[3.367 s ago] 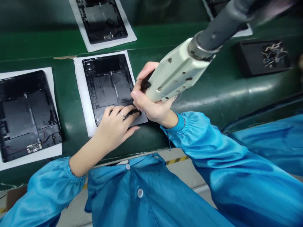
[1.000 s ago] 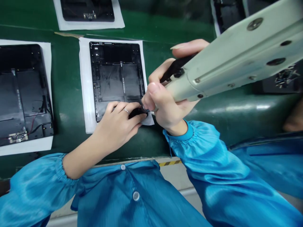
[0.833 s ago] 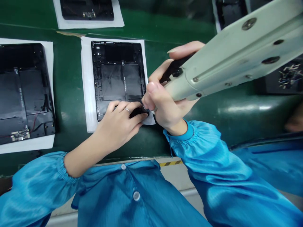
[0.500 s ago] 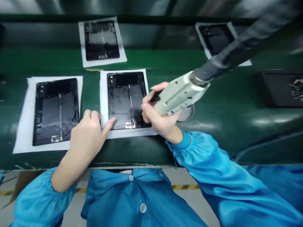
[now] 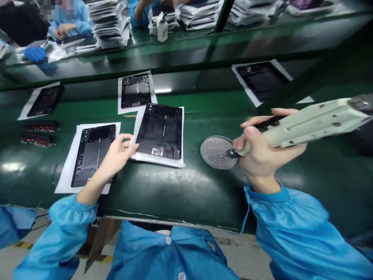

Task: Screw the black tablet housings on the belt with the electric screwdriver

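My left hand point(image 5: 119, 151) pinches the lower left edge of a black tablet housing point(image 5: 160, 132) and the white sheet point(image 5: 175, 161) under it; both are tilted on the green bench. In my right hand point(image 5: 262, 155) is a pale electric screwdriver point(image 5: 314, 124), fingers wrapped round its body by a black lever. Its tip points left, over a round metal dish full of small holes point(image 5: 217, 152). Whether the tip touches the dish I cannot tell. Close by my left forearm, a second tablet housing point(image 5: 90, 151) lies on white paper, partly covered by the arm.
More housings on paper lie along the back: one at far left point(image 5: 45, 101), one in the middle point(image 5: 135, 91), one at right point(image 5: 262, 79). Dark strips with red parts point(image 5: 37, 132) sit at left. Beyond are stacked sheets point(image 5: 109, 23), a white bottle point(image 5: 162, 28) and co-workers' hands point(image 5: 64, 30).
My right hand with the screwdriver has moved right, off the housing to the round dish. My left hand has gripped the housing's edge and the sheet has turned. The view has tilted up.
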### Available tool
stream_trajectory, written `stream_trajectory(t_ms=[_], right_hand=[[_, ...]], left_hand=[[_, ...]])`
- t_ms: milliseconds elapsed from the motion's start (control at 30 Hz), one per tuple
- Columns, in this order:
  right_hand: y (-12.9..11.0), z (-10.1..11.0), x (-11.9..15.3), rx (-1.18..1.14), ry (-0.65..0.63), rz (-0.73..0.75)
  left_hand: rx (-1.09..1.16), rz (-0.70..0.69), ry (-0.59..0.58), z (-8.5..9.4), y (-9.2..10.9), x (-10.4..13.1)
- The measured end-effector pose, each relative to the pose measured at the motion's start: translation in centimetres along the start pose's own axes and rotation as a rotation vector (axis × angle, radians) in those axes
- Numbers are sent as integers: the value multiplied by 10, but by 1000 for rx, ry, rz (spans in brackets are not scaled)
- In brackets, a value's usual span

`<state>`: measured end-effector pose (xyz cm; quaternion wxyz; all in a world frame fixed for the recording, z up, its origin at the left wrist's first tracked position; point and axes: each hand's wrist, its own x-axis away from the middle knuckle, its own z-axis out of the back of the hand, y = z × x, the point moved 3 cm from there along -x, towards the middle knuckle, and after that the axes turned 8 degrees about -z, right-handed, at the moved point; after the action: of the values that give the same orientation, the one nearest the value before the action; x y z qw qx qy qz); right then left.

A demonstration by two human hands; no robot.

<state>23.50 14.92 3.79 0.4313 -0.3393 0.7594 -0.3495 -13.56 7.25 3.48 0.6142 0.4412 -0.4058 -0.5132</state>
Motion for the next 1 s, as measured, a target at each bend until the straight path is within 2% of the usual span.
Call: stream_trajectory(t_ms=[67, 167, 233, 300, 400, 500, 567, 700, 767, 867, 1000], right_hand=[[2, 1, 1, 1, -27, 37], [5, 0, 7, 74, -125, 97], [8, 1, 10, 117, -193, 86], [12, 1, 13, 117, -224, 54], [14, 1, 15, 95, -247, 37], [8, 2, 12, 112, -255, 42], [0, 3, 7, 129, -266, 25], [-13, 6, -4, 159, -255, -80], [-15, 5, -6, 127, -244, -105], [-11, 0, -3, -6, -285, -100], [-3, -7, 6, -50, -355, -124]], left_hand=[[-56, -23, 33, -16, 6, -44], [-122, -50, 51, -52, 13, -117], [-189, -75, 78, -73, 17, -160], [-284, -88, 107, -88, 19, -190], [-484, -117, 128, -94, 20, -212], [-707, -185, 126, -76, 21, -213], [-832, -238, 93, -49, 23, -209], [-1011, -352, -134, 16, 24, -195], [-1077, -418, -203, 40, 22, -188], [-1161, -510, -221, 55, 14, -181], [-1341, -559, -121, 52, 4, -179]])
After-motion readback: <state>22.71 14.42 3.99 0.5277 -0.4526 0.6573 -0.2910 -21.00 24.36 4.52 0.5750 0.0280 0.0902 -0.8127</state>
